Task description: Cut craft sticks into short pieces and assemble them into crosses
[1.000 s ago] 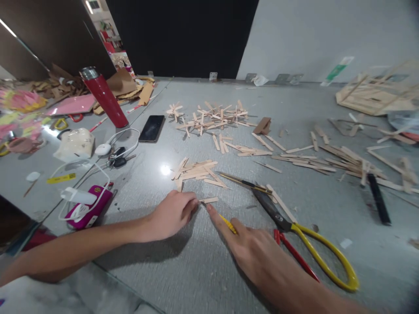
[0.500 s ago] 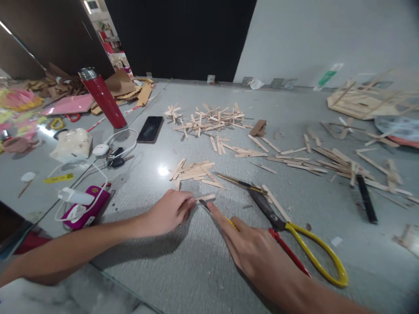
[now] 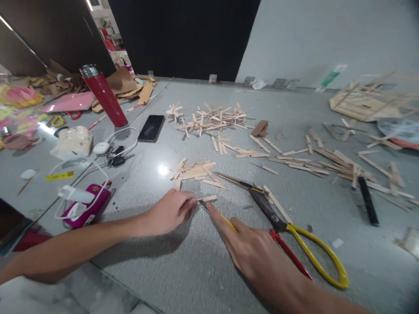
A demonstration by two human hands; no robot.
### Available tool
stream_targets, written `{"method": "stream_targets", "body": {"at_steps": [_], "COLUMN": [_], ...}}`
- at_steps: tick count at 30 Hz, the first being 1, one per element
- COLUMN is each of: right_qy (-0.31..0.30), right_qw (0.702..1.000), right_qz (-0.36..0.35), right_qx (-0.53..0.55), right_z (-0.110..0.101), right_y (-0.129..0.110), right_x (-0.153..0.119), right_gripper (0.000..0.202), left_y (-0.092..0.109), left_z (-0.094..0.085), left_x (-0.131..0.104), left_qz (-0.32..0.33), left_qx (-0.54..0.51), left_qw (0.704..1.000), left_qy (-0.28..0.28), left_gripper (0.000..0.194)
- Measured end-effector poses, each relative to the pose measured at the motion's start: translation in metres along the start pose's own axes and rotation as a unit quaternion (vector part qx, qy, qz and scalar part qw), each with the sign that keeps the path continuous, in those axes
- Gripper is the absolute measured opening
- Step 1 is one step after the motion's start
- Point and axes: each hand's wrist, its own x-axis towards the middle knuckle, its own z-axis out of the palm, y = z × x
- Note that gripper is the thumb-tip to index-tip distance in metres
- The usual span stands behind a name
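My left hand [image 3: 170, 210] is closed, pinching one end of a small wooden craft stick [image 3: 209, 198] against the grey table. My right hand [image 3: 253, 246] is wrapped around a craft knife [image 3: 233, 226] with some yellow on its handle. Its index finger stretches along the top of the knife, and the blade [image 3: 203, 204] lies at the stick, close to the left fingertips. How deep the blade sits in the wood cannot be made out. Just beyond the hands lies a small pile of craft sticks [image 3: 194, 171].
Large scissors [image 3: 316, 235] with a yellow handle lie beside my right hand, near a red handle [image 3: 293, 254]. More sticks [image 3: 219, 120] spread across the back. At left are a phone [image 3: 151, 128], a red flask [image 3: 106, 98] and a purple power bank [image 3: 98, 205] with a white cable.
The camera view has shifted very slightly. Both hands, the knife and the stick stay in almost the same place, with the blade still against the stick.
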Motion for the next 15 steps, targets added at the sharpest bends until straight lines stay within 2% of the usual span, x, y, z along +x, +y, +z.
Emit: {"method": "stream_targets", "body": {"at_steps": [10,15], "right_qy": [0.01,0.0], "right_qw": [1.0,0.999], "right_qz": [0.018,0.033], "right_qx": [0.007,0.001], "right_z": [-0.003,-0.006], "right_y": [-0.005,-0.01], "right_x": [0.0,0.001], "right_gripper": [0.114,0.101], "left_y": [0.0,0.002], "left_z": [0.002,0.003], "left_x": [0.0,-0.001], "left_qz": [-0.017,-0.038], "left_qx": [0.037,0.05], "left_qw": [0.999,0.998], "left_qy": [0.006,0.008], "left_gripper": [0.042,0.04]}}
